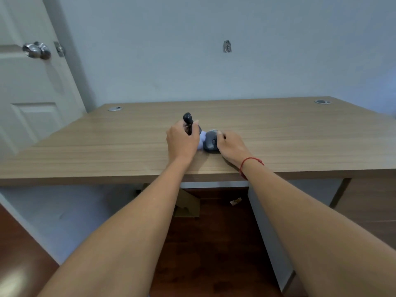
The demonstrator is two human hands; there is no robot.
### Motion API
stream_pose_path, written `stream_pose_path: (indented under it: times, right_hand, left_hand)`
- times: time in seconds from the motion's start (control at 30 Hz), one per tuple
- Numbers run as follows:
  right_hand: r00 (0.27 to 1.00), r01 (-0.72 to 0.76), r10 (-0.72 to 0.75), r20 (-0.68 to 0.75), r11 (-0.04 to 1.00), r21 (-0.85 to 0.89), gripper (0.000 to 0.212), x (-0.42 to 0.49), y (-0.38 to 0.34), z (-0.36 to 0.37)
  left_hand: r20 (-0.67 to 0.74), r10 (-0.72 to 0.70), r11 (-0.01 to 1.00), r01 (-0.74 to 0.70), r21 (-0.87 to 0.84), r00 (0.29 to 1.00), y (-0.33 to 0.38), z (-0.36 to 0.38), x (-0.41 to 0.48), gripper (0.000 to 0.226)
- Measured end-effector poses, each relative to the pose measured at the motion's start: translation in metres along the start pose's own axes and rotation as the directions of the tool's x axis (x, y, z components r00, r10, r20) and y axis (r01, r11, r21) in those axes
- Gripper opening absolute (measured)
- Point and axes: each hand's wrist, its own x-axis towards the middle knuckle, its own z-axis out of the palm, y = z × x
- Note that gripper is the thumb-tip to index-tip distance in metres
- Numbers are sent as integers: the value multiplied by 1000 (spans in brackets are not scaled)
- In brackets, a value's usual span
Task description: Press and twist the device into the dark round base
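Left hand [182, 139] grips a dark object [187, 117] upright. Right hand [231, 144] holds the mouse [211, 142], mid-desk [85, 151] near the front edge. Best to steady the mouse firmly.

One mouse [211, 142], one tool [188, 117], two grommets [115, 108]

Both forearms are bare (no sleeves), with a red string bracelet [250, 162] at the right wrist.
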Motion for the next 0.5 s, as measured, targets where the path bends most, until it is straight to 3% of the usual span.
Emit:
stream_pose_path:
  times: [0.1,0.2,0.37,0.5]
  right_hand:
    - [1000,4,-4,-7,1000,-21,41,3,5,2]
    - [1000,3,-3,1,1000,-20,41,5,5,3]
    - [1000,8,-8,-1,1000,11,43,3,5,2]
    - [1000,-11,11,-4,1000,5,39,4,5,4]
  left_hand:
    - [11,69,997,-68,-46,998,5,1,-6,35]
    - [55,69,997,-71,39,996,7,0,-9,38]
    - [-20,151,981,-148,125,988,28,1,-11,35]
    - [19,89,969,-91,228,996,21,0,-16,31]
